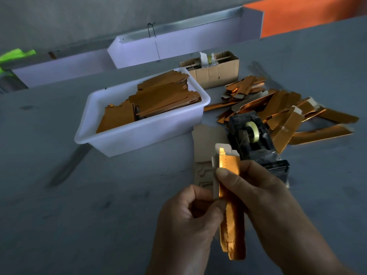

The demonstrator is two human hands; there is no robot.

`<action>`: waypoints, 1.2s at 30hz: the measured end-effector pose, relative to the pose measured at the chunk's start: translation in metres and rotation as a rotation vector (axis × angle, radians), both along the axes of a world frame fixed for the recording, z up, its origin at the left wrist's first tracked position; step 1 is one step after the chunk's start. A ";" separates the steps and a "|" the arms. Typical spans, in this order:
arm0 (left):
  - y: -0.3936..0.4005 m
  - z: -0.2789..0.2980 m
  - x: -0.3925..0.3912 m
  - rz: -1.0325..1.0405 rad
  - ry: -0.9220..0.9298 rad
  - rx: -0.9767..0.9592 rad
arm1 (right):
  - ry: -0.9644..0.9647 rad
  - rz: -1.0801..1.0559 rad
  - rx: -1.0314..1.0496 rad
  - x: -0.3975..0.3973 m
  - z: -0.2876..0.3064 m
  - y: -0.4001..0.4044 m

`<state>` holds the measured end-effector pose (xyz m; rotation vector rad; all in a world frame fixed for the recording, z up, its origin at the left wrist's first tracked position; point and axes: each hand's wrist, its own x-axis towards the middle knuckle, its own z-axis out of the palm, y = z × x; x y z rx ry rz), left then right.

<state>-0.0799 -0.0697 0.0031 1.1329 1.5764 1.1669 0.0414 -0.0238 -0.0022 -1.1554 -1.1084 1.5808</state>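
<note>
Both hands, left (190,219) and right (264,197), pinch a half-folded gold carton (231,205); uneven thumb pressure could crease it crooked.

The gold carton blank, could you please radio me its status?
Left hand and right hand both gripping the gold carton blank, held off the table. Top flaps open, partly folded. Tape dispenser just beyond it, nothing between.

The folded carton (231,205) at lower centre is card with a glossy gold foil face and a matt grey back. The tub (139,133) is smooth white plastic. The tape dispenser (256,143) looks like glossy black plastic, and the box (216,73) behind is rough brown corrugated cardboard. The counter (99,215) is matt grey.
</note>
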 end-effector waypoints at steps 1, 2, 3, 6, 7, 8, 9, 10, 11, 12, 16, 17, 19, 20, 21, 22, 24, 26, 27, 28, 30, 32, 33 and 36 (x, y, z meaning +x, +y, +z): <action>0.000 0.001 0.000 -0.004 0.011 -0.006 | 0.009 -0.012 0.003 -0.001 0.000 0.001; 0.000 0.002 0.001 -0.004 0.004 -0.015 | 0.021 -0.020 0.001 -0.003 0.001 0.002; 0.000 0.003 0.000 -0.003 -0.010 -0.024 | 0.039 -0.025 -0.005 -0.004 0.001 0.003; 0.001 0.004 0.000 -0.002 -0.104 -0.072 | 0.160 -0.038 -0.084 -0.007 0.000 0.003; 0.002 0.004 0.001 -0.006 -0.117 -0.086 | 0.190 -0.035 -0.113 -0.007 0.000 0.003; 0.002 0.005 0.001 -0.008 -0.112 -0.093 | 0.205 -0.029 -0.137 -0.007 0.000 0.003; 0.002 0.004 0.001 -0.005 -0.108 -0.088 | 0.217 -0.025 -0.154 -0.007 0.000 0.003; 0.001 0.003 0.003 0.006 -0.109 -0.074 | 0.229 -0.022 -0.168 -0.006 0.000 0.003; 0.001 0.002 0.004 0.025 -0.104 -0.056 | 0.241 -0.017 -0.180 -0.005 0.000 0.003; 0.000 0.000 0.006 0.047 -0.079 -0.033 | 0.248 -0.009 -0.190 -0.005 0.001 0.003; 0.001 -0.004 0.009 0.148 0.010 0.048 | 0.252 -0.005 -0.201 -0.002 0.001 0.003; 0.001 -0.005 0.010 0.160 0.013 0.049 | 0.257 -0.013 -0.207 -0.001 0.001 0.004; 0.001 -0.004 0.011 0.169 0.029 0.052 | 0.267 -0.028 -0.222 0.000 0.002 0.005; 0.000 -0.004 0.012 0.176 0.055 0.060 | 0.270 -0.033 -0.225 0.000 0.002 0.005; 0.000 -0.005 0.014 0.190 0.084 0.075 | 0.268 -0.039 -0.226 0.000 0.002 0.005; -0.001 -0.005 0.016 0.210 0.112 0.087 | 0.260 -0.049 -0.224 -0.001 0.002 0.005; -0.003 -0.007 0.020 0.274 0.171 0.126 | 0.233 -0.066 -0.204 -0.002 0.002 0.004; -0.003 -0.009 0.023 0.331 0.237 0.211 | 0.223 -0.078 -0.183 -0.002 0.003 0.003; -0.002 -0.012 0.025 0.345 0.280 0.263 | 0.229 -0.081 -0.180 -0.002 0.002 0.002; -0.001 -0.014 0.026 0.345 0.327 0.321 | 0.240 -0.079 -0.184 -0.002 0.002 0.002; 0.001 -0.016 0.028 0.328 0.441 0.451 | 0.272 -0.062 -0.208 -0.001 0.003 0.002; 0.003 -0.016 0.029 0.311 0.627 0.511 | 0.312 -0.026 -0.240 -0.001 0.003 0.002; 0.001 -0.017 0.030 0.317 0.696 0.515 | 0.329 -0.008 -0.253 0.000 0.004 0.003; -0.002 -0.015 0.025 0.274 0.584 0.441 | 0.384 0.030 -0.298 0.003 0.003 0.005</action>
